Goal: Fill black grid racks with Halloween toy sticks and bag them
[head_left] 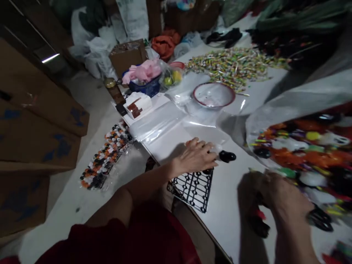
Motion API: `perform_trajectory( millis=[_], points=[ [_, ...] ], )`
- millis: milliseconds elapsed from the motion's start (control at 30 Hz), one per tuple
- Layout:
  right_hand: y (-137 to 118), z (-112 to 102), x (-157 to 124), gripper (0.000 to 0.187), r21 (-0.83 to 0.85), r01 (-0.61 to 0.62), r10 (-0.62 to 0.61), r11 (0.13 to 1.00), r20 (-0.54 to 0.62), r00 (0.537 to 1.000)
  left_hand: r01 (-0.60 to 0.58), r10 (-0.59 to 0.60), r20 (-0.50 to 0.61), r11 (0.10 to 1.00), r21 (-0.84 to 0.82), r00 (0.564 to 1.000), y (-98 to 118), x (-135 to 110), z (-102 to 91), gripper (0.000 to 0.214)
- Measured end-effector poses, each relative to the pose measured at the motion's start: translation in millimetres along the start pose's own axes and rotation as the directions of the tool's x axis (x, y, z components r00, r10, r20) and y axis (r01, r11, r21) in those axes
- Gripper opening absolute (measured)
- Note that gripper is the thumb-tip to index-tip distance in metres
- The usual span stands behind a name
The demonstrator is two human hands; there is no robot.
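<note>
My left hand lies palm down on the white table, fingers apart, over the upper end of a black plastic grid. A bit of orange shows by its fingertips, and a small glossy black piece lies just to its right. What is under the palm is hidden. My right hand is smeared by motion beside the open plastic bag of mixed small coloured pieces. Its fingers cannot be made out clearly. Below it lies a dark piece with a bit of red.
A white basin with a red rim stands farther back, before a heap of small yellow-green pieces. Clear plastic sheeting covers the table's left side. Packed orange, white and black pieces sit beyond the left edge; cardboard boxes stand left.
</note>
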State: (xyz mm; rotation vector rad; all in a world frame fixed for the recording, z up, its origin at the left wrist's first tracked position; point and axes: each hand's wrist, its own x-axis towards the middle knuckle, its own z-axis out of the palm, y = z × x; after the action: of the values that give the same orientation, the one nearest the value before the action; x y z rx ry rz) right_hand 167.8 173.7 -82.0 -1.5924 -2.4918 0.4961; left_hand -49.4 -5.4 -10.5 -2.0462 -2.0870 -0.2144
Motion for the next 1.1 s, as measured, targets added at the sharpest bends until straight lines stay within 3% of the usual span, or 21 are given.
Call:
perform_trajectory(
  millis=[67,167,300,367,467,567,667,733,800,867,933,1000,1100],
  points=[
    [-2,-2,6,0.039,-0.126,0.047,-0.044,0.991,0.027,0.999,-0.017,0.017,-0.021,1.000,-0.005,1.000,2,-1,-4.9,0.051],
    [-28,-12,-12,0.042,-0.192,0.055,-0.051,0.980,0.023,0.998,-0.095,0.096,0.023,0.994,-0.046,0.995,6,-4,-14.6,0.056],
    [-58,-26,-28,0.045,-0.329,-0.096,0.104,0.939,0.008,0.995,-0.071,0.080,0.119,0.994,-0.079,0.990,6,-7,-19.0,0.030],
    [-56,-31,-22,0.036,-0.358,-0.115,0.166,0.927,0.115,0.979,-0.053,0.067,0.110,0.991,-0.125,0.992,4,-6,-15.9,0.028],
    [-44,-35,-17,0.031,-0.296,-0.022,0.085,0.955,0.201,0.976,-0.054,0.073,0.107,0.983,-0.178,0.992,4,-4,-13.3,0.028],
    [-43,-33,-25,0.029,-0.236,0.089,-0.053,0.968,0.154,0.987,-0.026,0.043,0.097,0.984,-0.176,0.994,6,-1,-18.3,0.038],
    [-50,-32,-36,0.023,-0.223,0.146,-0.112,0.964,0.159,0.981,-0.046,0.061,0.114,0.990,-0.135,0.992,9,7,-24.9,0.057],
    [-53,-36,-44,0.019,-0.100,0.155,-0.142,0.983,0.130,0.981,-0.072,0.095,0.173,0.988,-0.136,0.980,8,16,-26.4,0.069],
    [-55,-39,-54,0.019,0.156,0.181,-0.180,0.971,-0.016,0.983,-0.073,0.113,0.237,0.982,-0.172,0.965,6,22,-25.2,0.076],
    [-59,-35,-66,0.022,0.438,0.246,-0.193,0.864,-0.164,0.968,-0.060,0.122,0.272,0.973,-0.224,0.955,4,24,-23.0,0.077],
    [-66,-19,-75,0.023,0.640,0.276,-0.171,0.717,-0.223,0.960,-0.049,0.121,0.275,0.966,-0.255,0.954,3,23,-21.4,0.075],
    [-77,3,-80,0.022,0.748,0.240,-0.102,0.619,-0.226,0.969,-0.055,0.127,0.263,0.963,-0.265,0.956,2,20,-20.4,0.072],
    [-95,33,-80,0.019,0.750,0.220,-0.075,0.623,-0.223,0.972,-0.099,0.164,0.221,0.955,-0.279,0.961,3,15,-17.8,0.071]
  ],
)
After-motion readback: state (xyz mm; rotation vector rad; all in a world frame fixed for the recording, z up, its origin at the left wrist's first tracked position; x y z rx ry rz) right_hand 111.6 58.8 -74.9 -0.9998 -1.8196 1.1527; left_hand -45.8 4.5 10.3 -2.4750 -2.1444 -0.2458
